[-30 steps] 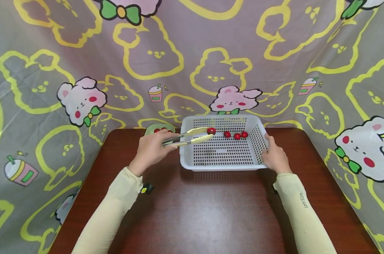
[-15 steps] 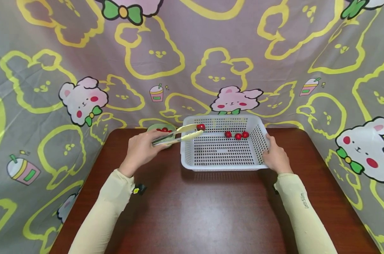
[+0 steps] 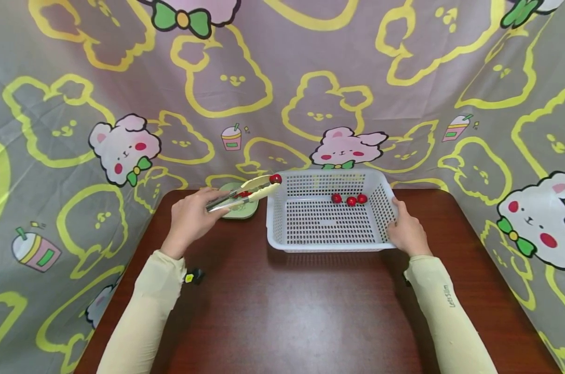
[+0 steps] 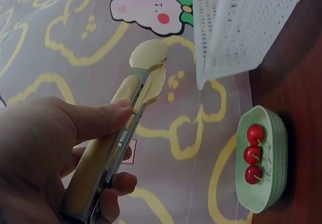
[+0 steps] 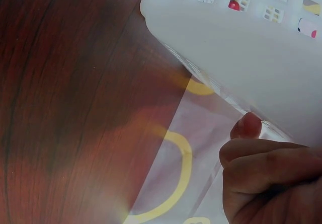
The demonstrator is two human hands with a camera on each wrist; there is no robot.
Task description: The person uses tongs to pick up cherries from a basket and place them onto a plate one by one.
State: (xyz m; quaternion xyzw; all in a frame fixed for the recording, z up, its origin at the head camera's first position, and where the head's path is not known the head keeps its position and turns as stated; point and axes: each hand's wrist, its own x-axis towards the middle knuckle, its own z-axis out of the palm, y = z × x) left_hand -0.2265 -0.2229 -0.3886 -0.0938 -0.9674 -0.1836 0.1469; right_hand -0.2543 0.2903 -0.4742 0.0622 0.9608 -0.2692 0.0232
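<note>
My left hand (image 3: pixel 189 221) holds metal tongs (image 3: pixel 263 192) with cream tips, thumb on one arm and fingers curled round the other. A red cherry (image 3: pixel 275 178) sits at the tong tips, over the basket's left rim; the left wrist view hides it behind the tips. My right hand (image 3: pixel 409 234) grips the right end of the white perforated basket (image 3: pixel 329 248). Inside, three cherries (image 3: pixel 351 201) lie towards the back right. Left of the basket stands a light green dish (image 3: pixel 245 212); in the left wrist view it bears three stemmed cherries (image 4: pixel 252 155).
Both basket and dish stand at the back of a dark red-brown wooden table (image 3: pixel 306 311). Patterned cloth (image 3: pixel 254 62) with rabbits and yellow outlines hangs close behind the table and along both sides.
My left hand has moved left with the tongs, carrying the cherry from above the basket's interior to its left rim. More of the green dish shows. The right hand and basket stay put.
</note>
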